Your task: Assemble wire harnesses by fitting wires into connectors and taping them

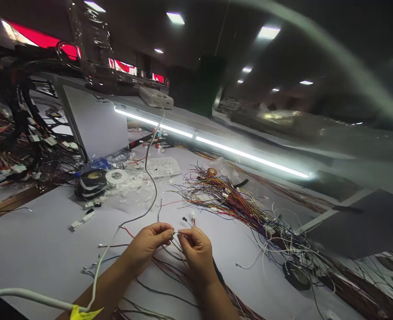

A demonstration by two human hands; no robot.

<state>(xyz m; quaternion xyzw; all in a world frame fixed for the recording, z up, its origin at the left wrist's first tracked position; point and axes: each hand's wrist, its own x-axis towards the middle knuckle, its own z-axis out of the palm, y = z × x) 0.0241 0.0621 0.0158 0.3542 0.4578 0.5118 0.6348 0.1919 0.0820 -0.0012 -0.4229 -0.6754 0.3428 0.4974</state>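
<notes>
Near the table's front middle, my left hand (150, 242) pinches a small pale connector (174, 235) between thumb and forefinger. My right hand (196, 251) faces it, its fingertips closed on the end of a thin wire (181, 234) that meets or nearly meets the connector; the exact contact is too small to tell. Several loose wires (165, 291) run under both hands and forearms toward the front edge. Just beyond my right fingers a white plug (193, 216) stands up beside a small black plug (184, 219).
A large wire bundle (230, 195) spreads across the right. Black tape rolls (91, 182) and bagged connectors (130, 182) lie at the back left. A grey cable (154, 191) hangs from a white power box (156, 97) and crosses my left forearm. A lit tube (250, 158) spans the back.
</notes>
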